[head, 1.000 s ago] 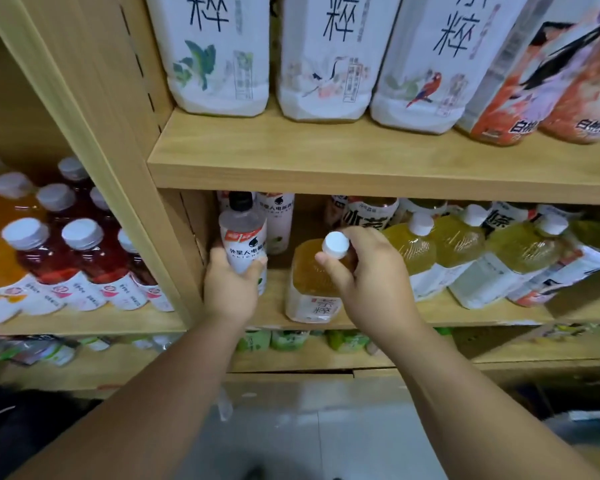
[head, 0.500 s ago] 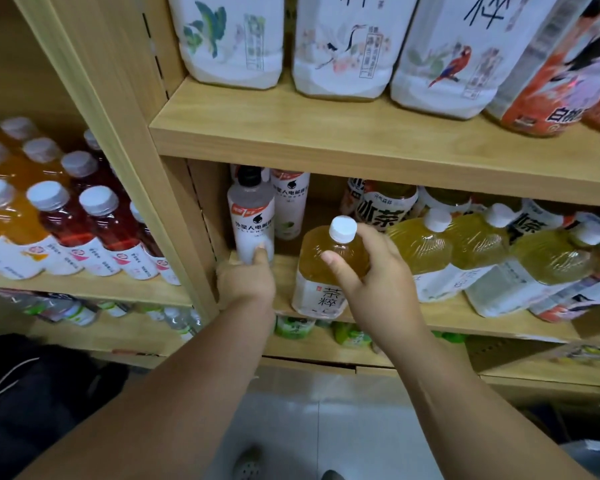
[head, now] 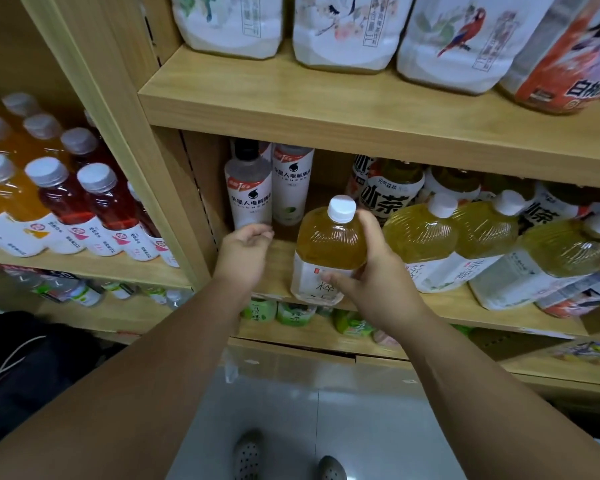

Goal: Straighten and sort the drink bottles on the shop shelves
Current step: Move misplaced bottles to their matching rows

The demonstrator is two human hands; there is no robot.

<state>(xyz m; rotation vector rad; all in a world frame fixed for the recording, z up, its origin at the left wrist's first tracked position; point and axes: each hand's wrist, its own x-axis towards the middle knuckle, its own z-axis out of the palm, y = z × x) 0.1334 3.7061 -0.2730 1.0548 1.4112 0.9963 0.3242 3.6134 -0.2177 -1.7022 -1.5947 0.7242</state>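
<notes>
My right hand [head: 374, 268] grips an amber tea bottle [head: 328, 249] with a white cap, standing upright at the front of the middle shelf [head: 278, 271]. My left hand [head: 245, 251] rests on the shelf below a white-labelled bottle with a black cap [head: 248, 188]; its fingers are curled at that bottle's base with nothing held. A second white-labelled bottle [head: 291, 183] stands just right of it. Several yellow-green tea bottles [head: 426, 237] lean to the right of the held one.
Large white jugs [head: 340, 32] line the upper shelf. The left bay holds rows of red and orange juice bottles [head: 66, 206]. Dark iced-tea bottles [head: 388, 188] stand at the back. Green-labelled bottles [head: 291, 313] fill the shelf below. My feet show on the tiled floor.
My left hand let go of the black-capped bottle, which now stands further back at the left wall. My right hand slid from the amber bottle's cap down onto its body.
</notes>
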